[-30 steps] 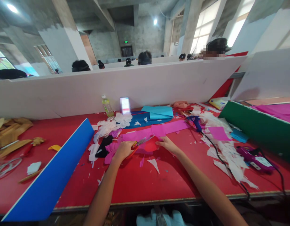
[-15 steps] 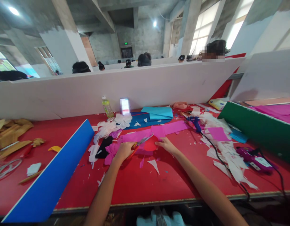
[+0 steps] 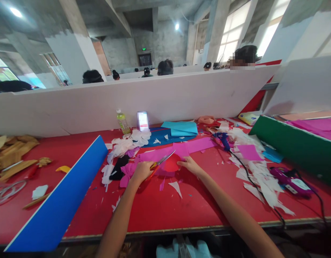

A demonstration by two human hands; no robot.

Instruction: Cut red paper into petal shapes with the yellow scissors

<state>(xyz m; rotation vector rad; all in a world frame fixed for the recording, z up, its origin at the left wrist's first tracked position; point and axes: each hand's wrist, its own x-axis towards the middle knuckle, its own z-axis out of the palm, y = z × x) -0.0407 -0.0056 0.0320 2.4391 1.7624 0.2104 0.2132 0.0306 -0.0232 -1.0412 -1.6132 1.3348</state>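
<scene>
My left hand point(image 3: 143, 171) is closed round the handles of a pair of scissors point(image 3: 162, 160), whose blades point up and to the right. The blades lie across the left edge of a round red piece point(image 3: 172, 163). My right hand point(image 3: 190, 165) pinches that round piece at its right edge, along with some magenta paper behind it. More magenta paper strips point(image 3: 199, 144) lie just beyond the hands, and a crumpled magenta piece point(image 3: 127, 173) lies beside my left hand. A white scrap point(image 3: 176, 189) rests on the red table point(image 3: 165, 215) below the hands.
A blue divider point(image 3: 63, 197) stands at left, a green one point(image 3: 296, 150) at right. Behind are a bottle point(image 3: 122, 122), a phone point(image 3: 142, 121) and folded light-blue paper point(image 3: 180, 128). A corded blue glue gun point(image 3: 222, 140) and a purple device point(image 3: 290, 182) lie among white scraps at right.
The scissor blades have shifted very slightly against the round red piece. Both hands stay in nearly the same place.
</scene>
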